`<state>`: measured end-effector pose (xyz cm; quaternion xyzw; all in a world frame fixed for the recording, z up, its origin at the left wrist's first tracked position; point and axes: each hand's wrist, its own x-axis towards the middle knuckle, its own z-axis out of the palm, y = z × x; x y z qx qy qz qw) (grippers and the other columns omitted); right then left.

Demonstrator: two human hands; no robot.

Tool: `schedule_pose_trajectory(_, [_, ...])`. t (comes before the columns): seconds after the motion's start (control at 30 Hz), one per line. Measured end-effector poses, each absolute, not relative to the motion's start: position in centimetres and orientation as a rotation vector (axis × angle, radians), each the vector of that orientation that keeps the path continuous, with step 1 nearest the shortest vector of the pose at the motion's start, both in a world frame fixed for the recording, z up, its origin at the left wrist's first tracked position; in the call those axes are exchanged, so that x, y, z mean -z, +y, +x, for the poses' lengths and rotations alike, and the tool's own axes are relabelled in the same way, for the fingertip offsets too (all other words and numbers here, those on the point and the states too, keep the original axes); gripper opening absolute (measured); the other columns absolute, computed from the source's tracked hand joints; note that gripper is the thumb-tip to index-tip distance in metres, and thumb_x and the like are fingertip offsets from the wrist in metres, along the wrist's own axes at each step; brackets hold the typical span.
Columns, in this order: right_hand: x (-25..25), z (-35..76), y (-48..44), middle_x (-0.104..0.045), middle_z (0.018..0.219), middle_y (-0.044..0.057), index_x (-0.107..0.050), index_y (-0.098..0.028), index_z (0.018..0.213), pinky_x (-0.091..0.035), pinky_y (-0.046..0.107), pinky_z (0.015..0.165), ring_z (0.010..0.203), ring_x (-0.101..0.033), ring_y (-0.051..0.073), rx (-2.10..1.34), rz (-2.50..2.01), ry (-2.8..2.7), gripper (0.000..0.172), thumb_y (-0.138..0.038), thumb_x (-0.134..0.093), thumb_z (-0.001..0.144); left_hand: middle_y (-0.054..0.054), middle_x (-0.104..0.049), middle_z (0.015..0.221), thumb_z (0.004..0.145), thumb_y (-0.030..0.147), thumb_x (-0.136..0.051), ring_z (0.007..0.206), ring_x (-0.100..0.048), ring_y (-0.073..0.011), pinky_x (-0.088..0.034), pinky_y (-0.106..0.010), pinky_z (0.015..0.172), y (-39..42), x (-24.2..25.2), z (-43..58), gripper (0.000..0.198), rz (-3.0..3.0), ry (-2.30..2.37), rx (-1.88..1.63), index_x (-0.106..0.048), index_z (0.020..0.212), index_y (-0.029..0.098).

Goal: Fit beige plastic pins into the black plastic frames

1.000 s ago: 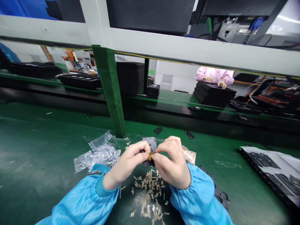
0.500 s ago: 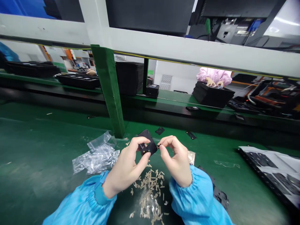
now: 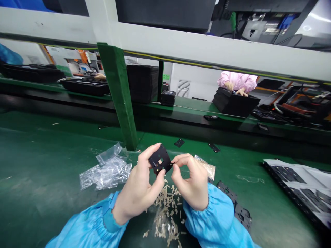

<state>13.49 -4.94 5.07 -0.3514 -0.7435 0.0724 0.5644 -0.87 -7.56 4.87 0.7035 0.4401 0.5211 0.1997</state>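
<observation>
Black square plastic frame (image 3: 159, 160) is held above the green table (image 3: 46, 165), clenched by the left hand (image 3: 141, 193) grip; at its edge, a tiny dark piece (image 3: 173, 163) is being pinched by the right hand (image 3: 192, 182) grip.

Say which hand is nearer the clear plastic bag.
Left. The left hand, holding a black plate, sits right of the clear plastic bag, not touching it; the right hand is farther right, past the plate.
</observation>
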Motion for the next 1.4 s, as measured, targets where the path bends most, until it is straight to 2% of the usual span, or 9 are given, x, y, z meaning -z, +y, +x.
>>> schedule_pose_trajectory(0.2, [-5.3,13.7,-5.3,-0.060,0.074,0.003,-0.048,-0.019,0.073,-0.046,0.027,0.062,0.068,-0.057,0.014,-0.167,-0.789,-1.839,0.012,-0.008,-0.049,0.078,-0.007,-0.057,0.111,0.081,0.011,-0.050,0.090,-0.063,-0.0191,-0.055,-0.028,0.071,-7.7,-5.0,-1.0,0.061,2.007,1.240,-1.453,-0.023,0.134,0.027])
schedule_pose_trajectory(0.43, [-5.8,14.0,-5.4,-0.060,0.077,0.004,-0.050,-0.019,0.076,-0.047,0.028,0.063,0.072,-0.057,0.015,-0.273,-0.756,-1.910,0.010,-0.010,-0.048,0.080,-0.010,-0.048,0.130,0.080,0.009,-0.050,0.108,-0.056,-0.0248,-0.052,-0.038,0.086,-7.6,-5.0,-1.3,0.063,2.088,1.258,-1.456,-0.022,0.135,0.025])
schedule_pose_trajectory(0.67, [-6.1,14.0,-5.4,-0.059,0.076,0.003,-0.050,-0.019,0.073,-0.045,0.027,0.063,0.070,-0.056,0.014,-0.368,-0.776,-1.875,0.011,-0.009,-0.048,0.078,-0.008,-0.048,0.129,0.080,0.008,-0.050,0.110,-0.055,-0.0235,-0.049,-0.038,0.091,-7.6,-4.8,-1.4,0.066,2.203,1.286,-1.468,-0.020,0.136,0.028])
schedule_pose_trajectory(1.03, [-6.3,14.3,-4.6,-0.055,0.073,0.002,-0.051,-0.017,0.066,-0.043,0.024,0.061,0.068,-0.051,0.013,-0.991,-0.745,-1.668,0.010,-0.015,-0.052,0.076,-0.007,-0.048,0.128,0.079,0.008,-0.052,0.106,-0.055,-0.0222,-0.048,-0.036,0.089,-7.9,-4.4,-1.4,0.070,2.266,1.322,-1.504,-0.021,0.137,0.031])
schedule_pose_trajectory(1.4, [-6.2,14.1,-4.8,-0.053,0.071,0.001,-0.051,-0.017,0.064,-0.040,0.024,0.059,0.066,-0.048,0.012,-1.108,-0.747,-1.588,0.011,-0.014,-0.054,0.074,-0.007,-0.046,0.128,0.078,0.006,-0.052,0.109,-0.054,-0.0234,-0.046,-0.039,0.094,-7.9,-4.3,-1.5,0.069,2.217,1.254,-1.543,-0.024,0.136,0.030])
